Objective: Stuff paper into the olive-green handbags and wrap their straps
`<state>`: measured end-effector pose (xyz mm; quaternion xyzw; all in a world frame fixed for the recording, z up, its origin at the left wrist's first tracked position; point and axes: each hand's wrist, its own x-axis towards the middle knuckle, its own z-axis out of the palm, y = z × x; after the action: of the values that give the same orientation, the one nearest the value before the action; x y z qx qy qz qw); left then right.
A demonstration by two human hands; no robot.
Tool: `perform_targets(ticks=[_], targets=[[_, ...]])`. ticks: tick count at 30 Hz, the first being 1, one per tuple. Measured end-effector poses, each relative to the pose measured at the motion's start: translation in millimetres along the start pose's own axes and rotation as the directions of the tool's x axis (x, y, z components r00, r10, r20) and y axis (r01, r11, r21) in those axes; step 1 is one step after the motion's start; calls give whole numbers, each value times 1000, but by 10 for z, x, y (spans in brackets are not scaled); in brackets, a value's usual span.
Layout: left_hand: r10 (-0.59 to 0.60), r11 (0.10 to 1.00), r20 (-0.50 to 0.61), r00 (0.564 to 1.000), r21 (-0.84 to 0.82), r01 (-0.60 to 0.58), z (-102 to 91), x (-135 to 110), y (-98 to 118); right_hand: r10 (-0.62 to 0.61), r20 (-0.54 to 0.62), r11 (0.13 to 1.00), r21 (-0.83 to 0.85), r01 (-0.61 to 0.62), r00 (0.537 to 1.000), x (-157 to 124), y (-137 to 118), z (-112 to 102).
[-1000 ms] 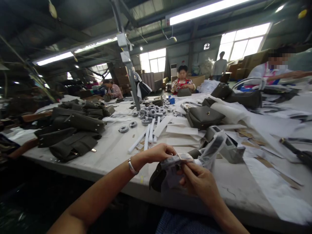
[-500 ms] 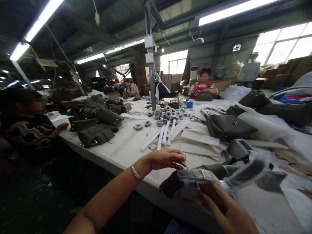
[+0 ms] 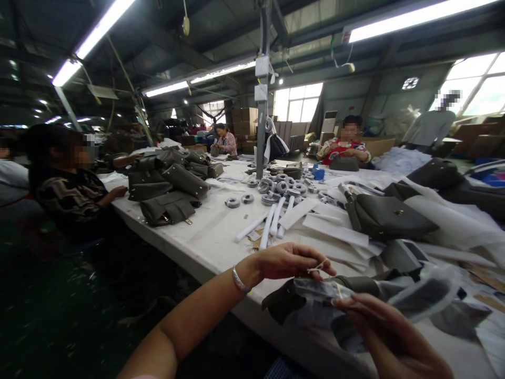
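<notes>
Left hand lifted, strap in right fingers

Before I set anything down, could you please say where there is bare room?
The widest bare patch of table lies between the pile of dark bags, the white rolls and the near edge. Right of the rolls is crowded: white sheets, a large bag, and the wrapped piece at the right hand.

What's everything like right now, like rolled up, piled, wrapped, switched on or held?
Left grip: pinching a thin white strand
Right grip: closed on the plastic-wrapped piece
Thin white strand: held
Plastic-wrapped piece: wrapped, held
Grey rings: coiled, some stacked
White tubes: lying down
White sheets: overlapping
Dark bags on the left: piled up
Bracelet: worn
Ceiling lamp: on
</notes>
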<state>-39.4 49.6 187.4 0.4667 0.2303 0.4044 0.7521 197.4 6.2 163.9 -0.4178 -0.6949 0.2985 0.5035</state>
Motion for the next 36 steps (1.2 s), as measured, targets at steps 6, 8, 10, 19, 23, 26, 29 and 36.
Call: perform_targets(ticks=[6,8,10,19,23,26,29,36], targets=[[45,989,-135,990,143,-25,25,68,-48,-11,136,988,-154,32,991,383,-193,66],[74,980,-170,983,195,-40,60,90,-61,0,204,986,-163,35,979,449,-224,67],[99,969,-186,977,242,-52,91,101,-78,18,261,993,-117,13,965,484,-225,72],[176,909,-232,957,411,-67,54,117,-153,95,264,995,18,-103,960,522,-204,126],[209,864,-191,959,496,-89,103,118,-133,82,226,995,-80,-66,971,518,-211,116],[206,868,-165,965,485,-102,137,91,-105,100,213,980,-187,-60,972,517,-203,102],[205,874,-129,970,469,-122,135,54,-61,100,258,987,-151,-62,961,514,-198,93],[195,792,-57,979,598,-123,178,38,39,177,237,984,-6,-180,955,465,-183,133]])
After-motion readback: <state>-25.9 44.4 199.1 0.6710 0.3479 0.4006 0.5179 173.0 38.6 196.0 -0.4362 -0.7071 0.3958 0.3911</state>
